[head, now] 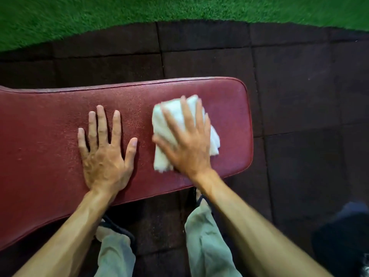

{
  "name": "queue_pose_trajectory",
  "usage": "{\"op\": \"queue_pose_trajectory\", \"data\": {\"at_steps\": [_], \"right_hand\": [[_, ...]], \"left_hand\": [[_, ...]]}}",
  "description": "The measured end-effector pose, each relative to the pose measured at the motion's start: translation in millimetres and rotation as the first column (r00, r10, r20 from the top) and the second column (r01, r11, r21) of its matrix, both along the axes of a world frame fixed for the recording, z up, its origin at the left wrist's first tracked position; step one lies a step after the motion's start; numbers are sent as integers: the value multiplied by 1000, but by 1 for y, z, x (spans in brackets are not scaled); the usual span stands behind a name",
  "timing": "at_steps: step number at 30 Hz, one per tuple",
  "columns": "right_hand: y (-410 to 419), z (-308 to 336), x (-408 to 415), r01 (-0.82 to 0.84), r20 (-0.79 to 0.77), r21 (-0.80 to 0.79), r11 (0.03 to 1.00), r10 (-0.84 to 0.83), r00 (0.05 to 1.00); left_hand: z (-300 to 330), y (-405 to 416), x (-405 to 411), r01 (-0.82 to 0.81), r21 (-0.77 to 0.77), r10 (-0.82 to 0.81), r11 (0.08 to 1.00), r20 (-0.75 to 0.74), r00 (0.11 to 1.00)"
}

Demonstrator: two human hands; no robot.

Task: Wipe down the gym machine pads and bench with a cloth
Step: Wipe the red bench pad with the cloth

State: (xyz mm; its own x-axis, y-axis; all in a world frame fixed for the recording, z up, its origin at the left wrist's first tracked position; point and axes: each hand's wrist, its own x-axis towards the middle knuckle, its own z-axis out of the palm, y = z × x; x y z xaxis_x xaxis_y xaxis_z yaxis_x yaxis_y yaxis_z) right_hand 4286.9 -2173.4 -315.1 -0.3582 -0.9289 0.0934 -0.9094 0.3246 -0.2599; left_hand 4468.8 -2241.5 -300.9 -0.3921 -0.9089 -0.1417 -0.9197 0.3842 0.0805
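A dark red padded bench point(50, 136) runs across the view from the left edge to a rounded end at the right. My right hand point(185, 144) lies flat on a folded white cloth point(165, 118) and presses it onto the pad near that right end; hand and cloth are slightly blurred. My left hand point(103, 150) rests palm down on the bare pad to the left of the cloth, fingers spread, holding nothing.
Dark rubber floor tiles point(299, 96) surround the bench, and green artificial turf point(79, 15) lies beyond them. My legs in grey-green trousers point(205, 246) stand against the near side of the bench. A dark object point(343, 236) sits on the floor at the lower right.
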Motion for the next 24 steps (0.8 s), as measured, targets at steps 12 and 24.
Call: {"op": "queue_pose_trajectory", "data": {"at_steps": [12, 24], "right_hand": [[-63, -8, -90, 444, -29, 23, 896, -443, 896], [74, -9, -84, 49, 27, 206, 977, -56, 998]], "left_hand": [[-4, 0, 0, -11, -16, 11, 1000, 27, 1000], [-2, -1, 2, -7, -5, 7, 1000, -2, 1000]]}}
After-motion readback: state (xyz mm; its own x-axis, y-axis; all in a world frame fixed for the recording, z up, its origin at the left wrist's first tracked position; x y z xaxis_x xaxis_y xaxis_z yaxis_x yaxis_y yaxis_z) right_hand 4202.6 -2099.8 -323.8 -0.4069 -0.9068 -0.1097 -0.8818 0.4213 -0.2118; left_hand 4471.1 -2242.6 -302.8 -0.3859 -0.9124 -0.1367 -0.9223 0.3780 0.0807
